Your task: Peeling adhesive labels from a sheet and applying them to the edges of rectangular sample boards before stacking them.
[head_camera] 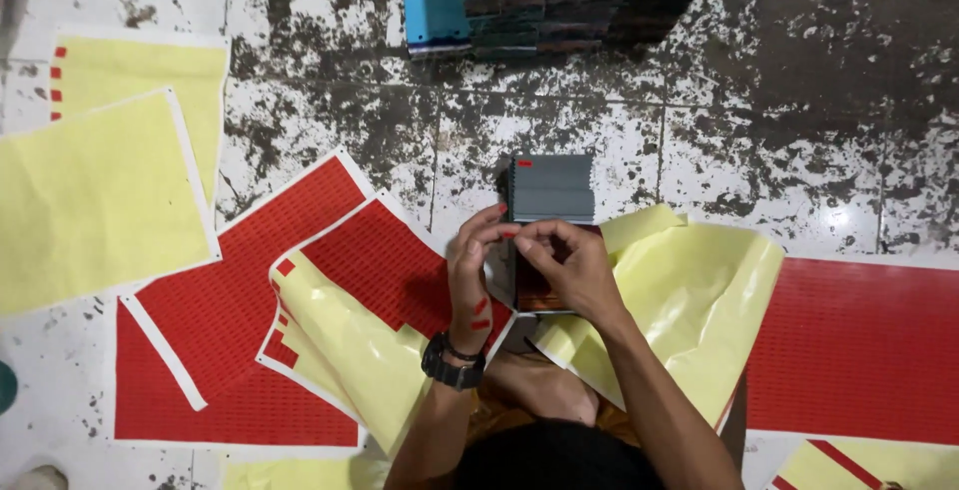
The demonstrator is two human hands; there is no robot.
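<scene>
A stack of dark grey cards or small boxes (552,188) stands on the tiled floor in front of me, a small red sticker on its top left corner. My left hand (474,268) and my right hand (564,258) meet at its near edge, fingertips pinched together on a small red sticker (507,234). Two more red stickers cling to my left wrist, just above a black wristwatch (452,363). A red sticker sheet (385,265) with its yellow backing curled over lies under my left forearm.
Yellow backing sheets (95,190) lie at the left and one (689,300) under my right arm. Another red sheet (859,345) lies at the right. A pile of dark cards with a blue cover (539,0) stands at the far edge of the stained floor.
</scene>
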